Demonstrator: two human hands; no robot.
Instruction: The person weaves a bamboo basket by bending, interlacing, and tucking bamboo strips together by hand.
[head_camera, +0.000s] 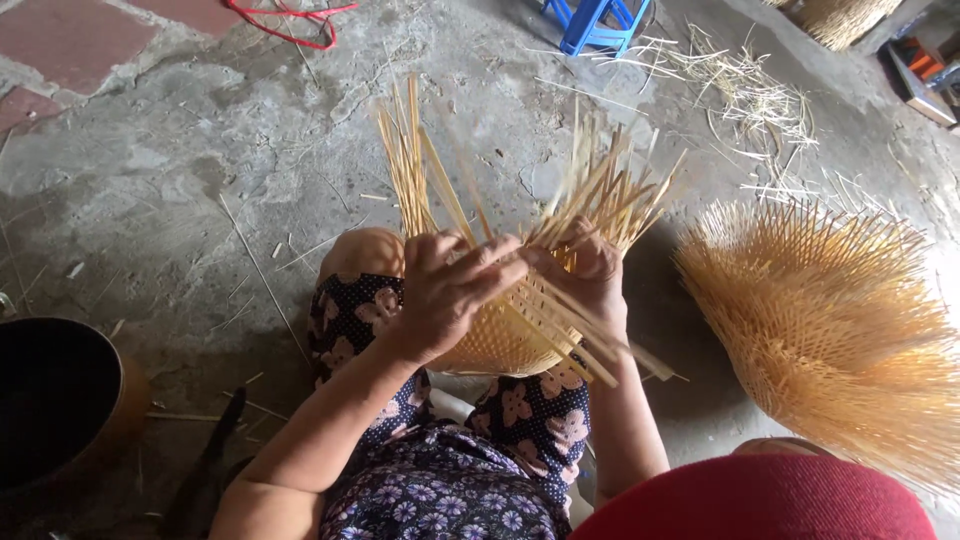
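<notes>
Head view. The half-woven basket (500, 335) sat at picture centre, propped between the person's knees over flowered trousers (520, 405). Its loose strips (420, 165) fanned upward toward 12 o'clock, and a few crossed down toward 4 o'clock.

The left hand (445, 295) lay over the basket's upper rim, at 9 o'clock from the right hand. Its fingers (495, 262) were stretched out together and pressed on the strips; whether they were clamped round any one strip could not be told.

The right hand (590, 270) sat at the basket's 2 o'clock edge, just beside the left fingertips and touching them or nearly so. It was curled shut on a bunch of strips rising toward 1 o'clock.

Surroundings. The ground was rough concrete (180, 180). A second bristling basket (830, 320) stood at 3 o'clock, well apart from the hands. Loose straw (745, 95) lay at 1 o'clock, with a blue stool (595, 22) at 12 o'clock beside it. A red cord (285, 22) lay at 11 o'clock. A dark round pot (55, 400) stood at 8 o'clock, partly cut off by the frame. A red curved edge (770, 505), possibly a hat brim, filled the corner at 5 o'clock. Another woven piece (850, 18) showed at the top right edge.
</notes>
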